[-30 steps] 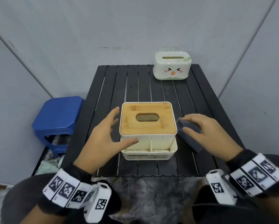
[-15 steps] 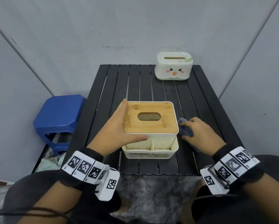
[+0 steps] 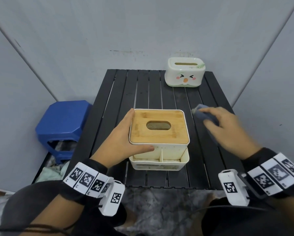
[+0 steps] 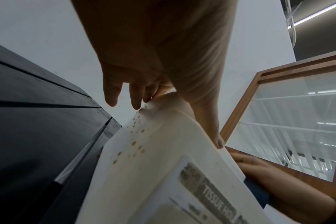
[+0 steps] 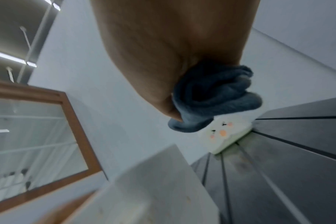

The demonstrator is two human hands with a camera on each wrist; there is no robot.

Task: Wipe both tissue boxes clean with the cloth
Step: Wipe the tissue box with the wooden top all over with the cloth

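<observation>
Nearest in, the left hand [image 3: 124, 142] braces the wooden-lidded tissue box [image 3: 159, 133], palm flat on its left wall, thumb hooked across the front, fingers straight along the side. Look at that white wall from the left wrist view, freckled with brown spots [image 4: 138, 145], plenty there to wipe. The box looks a rigid plastic shell with a hard lid, probably light enough to skid on the slatted table [image 3: 142, 92], so a steadying hand on the side wall is the sensible hold. Just off the box's right side, the right hand [image 3: 228, 132] is clear of the wall, fingers bunched round the grey-blue cloth [image 5: 215, 97]; it's soft, crumpled, will mould to corners, best kept wadded in the fingertips. Beyond the right hand's fingertips, well apart, sits the face-printed tissue box [image 3: 184, 72], smooth rounded plastic, likely light too. Off past the left hand, a blue stool [image 3: 62, 120]
</observation>
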